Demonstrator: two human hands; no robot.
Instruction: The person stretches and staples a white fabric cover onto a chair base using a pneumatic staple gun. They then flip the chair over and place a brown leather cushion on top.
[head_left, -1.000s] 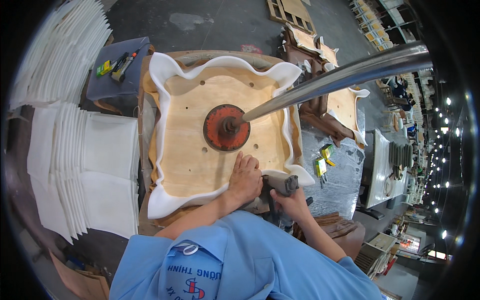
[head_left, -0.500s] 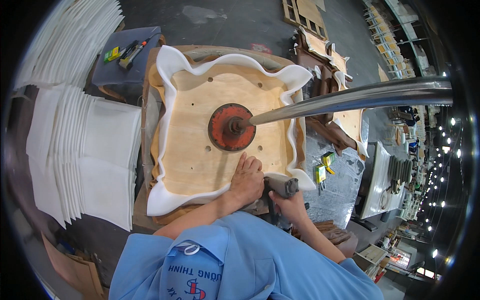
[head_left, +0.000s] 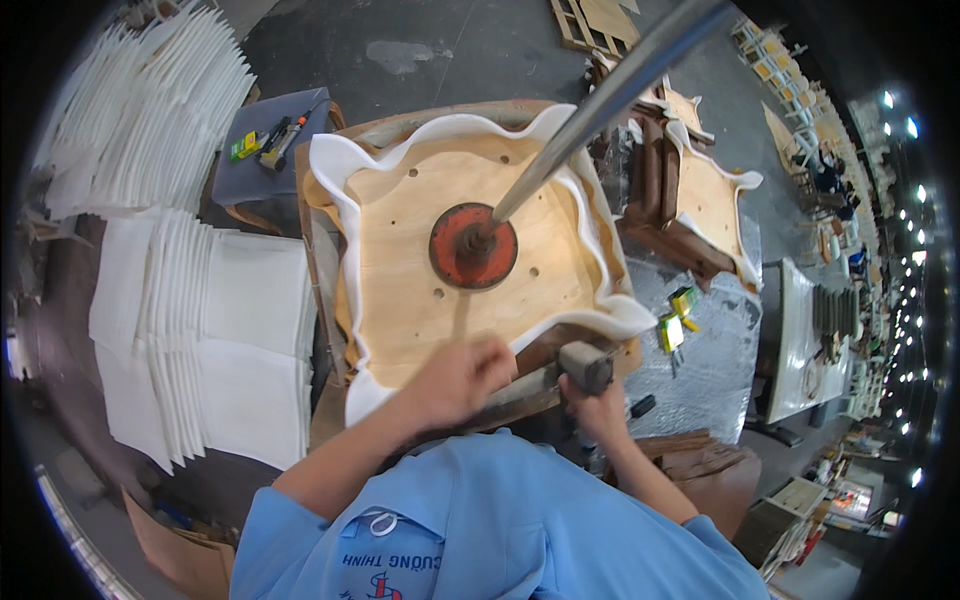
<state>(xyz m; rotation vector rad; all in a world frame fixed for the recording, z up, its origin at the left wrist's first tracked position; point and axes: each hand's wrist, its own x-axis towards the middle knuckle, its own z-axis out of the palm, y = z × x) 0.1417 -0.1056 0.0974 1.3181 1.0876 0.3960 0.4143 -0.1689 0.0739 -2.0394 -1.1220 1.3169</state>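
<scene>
A plywood seat board (head_left: 440,290) is seen from above, lying flat with white fabric (head_left: 345,190) curling up around its edges. It is pressed down at its middle by a red round plate (head_left: 473,246) on the end of a slanted metal rod (head_left: 590,110). At the near edge of the board, the left hand (head_left: 455,380) is curled together on the fabric and the board's rim. Just to its right, the right hand (head_left: 597,405) is clamped around the grip of a grey staple gun (head_left: 585,365), whose head is held at the board's near right corner. Stacks of white fabric sheets (head_left: 200,330) lie to the left. A second seat board (head_left: 705,205) with fabric lies far right.
</scene>
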